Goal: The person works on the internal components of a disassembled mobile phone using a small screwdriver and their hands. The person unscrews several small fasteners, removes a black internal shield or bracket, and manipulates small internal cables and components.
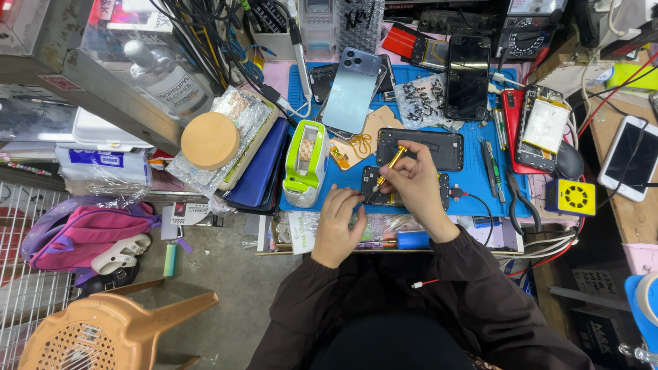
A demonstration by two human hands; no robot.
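Tan moulded plastic, pierced with a grid of small holes, forms the stool (103,329) at the lower left, its seat cut off by the frame edge; just above it lies a pink fabric bag (75,229) with pale sandals resting against it. Further right, a clear bottle (168,79) with a white label lies tilted on the shelf, and below it a round, matte tan disc (210,140) sits on crinkled clear plastic wrapping. A glossy lime-green and white device (306,163) stands at the left edge of the blue work mat (473,179). The left hand (339,223) is curled, its fingertips pressing down on the near edge of a small opened phone (397,188), dark and rectangular, lying on the mat near the table's front edge; the hands cover much of it, so its inner parts are hard to make out. The right hand (418,185) is closed in a pinch around a slim screwdriver (389,166) with a brass-coloured metal handle, its tip angled down into that phone. Just behind lies a black rear phone shell (439,147), and a pale blue phone (351,92) leans further back. At the right, a red-framed opened phone (538,130) shows a white battery, a yellow square box (570,197) has a dark round grille, and a white phone (630,164) lies on the wooden bench.
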